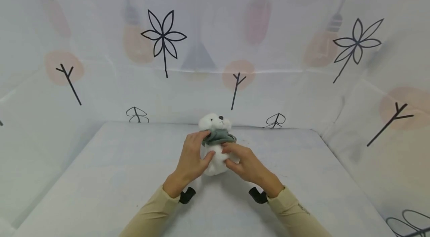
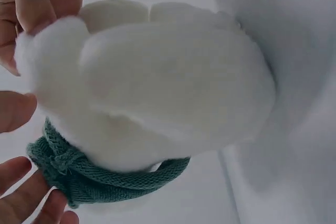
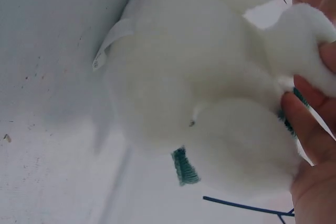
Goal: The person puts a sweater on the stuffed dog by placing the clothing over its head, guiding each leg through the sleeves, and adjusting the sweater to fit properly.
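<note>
Printed cloth (image 1: 198, 91): stood white from 9 o'clock round to 3 behind the desk, with black plant outlines and faded pink shapes.
Desk (image 1: 100, 177): was pale, and spread below both hands.
Left sleeve (image 1: 151, 211): was beige, and came in from 7 o'clock.
Left black piece (image 1: 187, 195): sat at the wrist, at the bear's 7 o'clock.
Left hand (image 1: 190, 159): lay at the bear's 8 o'clock, fingers relaxed and apart, their tips touching the knit, the thumb against white fur.
Plush bear (image 1: 217, 160): was upright at mid-picture between the hands, its dark nose towards 1 o'clock; whether its base touched the desk, I could not tell.
Green knit garment (image 1: 218, 137): ringed the neck, just below the head.
White tag (image 3: 113, 40): stuck out from the fur at 10 o'clock in the right wrist view.
Right hand (image 1: 249, 163): lay at the bear's 4 o'clock, its curled fingers and thumb gripping the bear's fur.
Right black piece (image 1: 258, 195): sat at that wrist, between the bear's 4 and 5 o'clock.
Right sleeve (image 1: 292, 211): was beige, and came in from 5 o'clock.
</note>
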Available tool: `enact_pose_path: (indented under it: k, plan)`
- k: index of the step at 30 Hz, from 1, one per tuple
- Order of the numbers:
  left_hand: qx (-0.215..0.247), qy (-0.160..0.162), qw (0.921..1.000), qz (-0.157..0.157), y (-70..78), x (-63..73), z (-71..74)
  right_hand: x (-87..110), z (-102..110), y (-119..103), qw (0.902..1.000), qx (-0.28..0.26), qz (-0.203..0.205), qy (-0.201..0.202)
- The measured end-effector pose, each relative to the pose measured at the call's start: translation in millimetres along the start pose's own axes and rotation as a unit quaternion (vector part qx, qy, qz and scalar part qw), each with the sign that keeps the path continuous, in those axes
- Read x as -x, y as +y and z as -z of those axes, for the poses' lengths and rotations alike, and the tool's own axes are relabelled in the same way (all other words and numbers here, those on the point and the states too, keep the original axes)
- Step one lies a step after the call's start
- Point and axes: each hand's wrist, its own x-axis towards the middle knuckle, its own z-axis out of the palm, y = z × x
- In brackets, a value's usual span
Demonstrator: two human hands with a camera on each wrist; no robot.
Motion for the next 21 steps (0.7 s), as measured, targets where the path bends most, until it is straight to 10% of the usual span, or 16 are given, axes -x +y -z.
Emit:
enact_pose_path:
  k: [21]
  plan:
    - [0.013,-0.146,0.9892,0.013,6.5,-1.3,11.8,0.0,-11,-4,0.9991,0.011,0.023,0.034]
